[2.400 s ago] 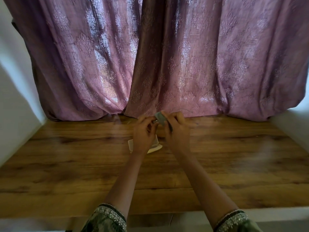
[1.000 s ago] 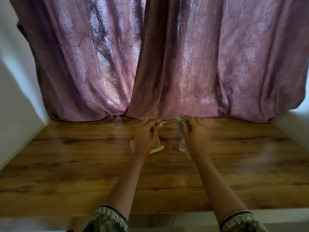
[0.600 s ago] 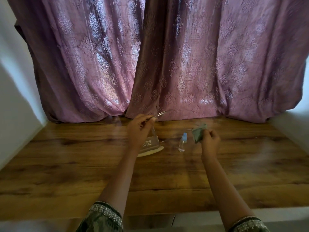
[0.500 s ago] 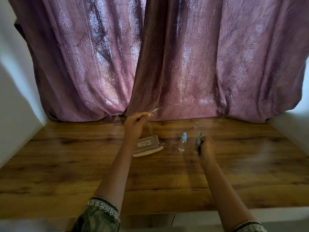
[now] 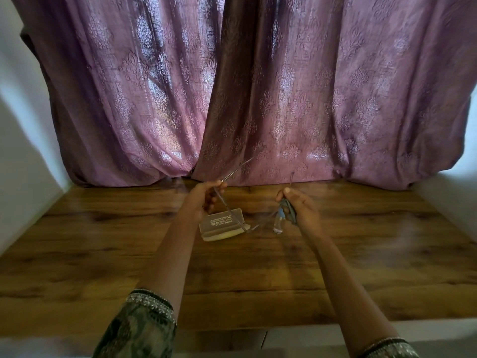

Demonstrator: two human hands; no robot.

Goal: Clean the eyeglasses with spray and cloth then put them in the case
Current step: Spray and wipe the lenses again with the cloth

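My left hand [image 5: 204,200] pinches one temple of the thin clear-framed eyeglasses [image 5: 233,215], which hang over the case. My right hand [image 5: 296,206] is closed on the folded grey-green cloth [image 5: 289,211], and its fingertips appear to pinch the other temple, whose thin tip sticks up above them. The lenses are nearly invisible between the hands. The open eyeglass case [image 5: 222,226], with a translucent printed lid and a cream base, lies on the wooden table [image 5: 232,275] below my left hand. The small clear spray bottle [image 5: 278,224] stands just left of my right hand.
Purple patterned curtains [image 5: 258,99] hang along the table's far edge, right behind the hands. White walls [image 5: 23,164] close in the table on the left and right. The wooden surface stretches toward me in front of the case.
The hands, together with the cloth on the glasses, parted. The right hand dropped beside the bottle with the cloth, then rose to the glasses' other temple. The left hand kept the glasses.
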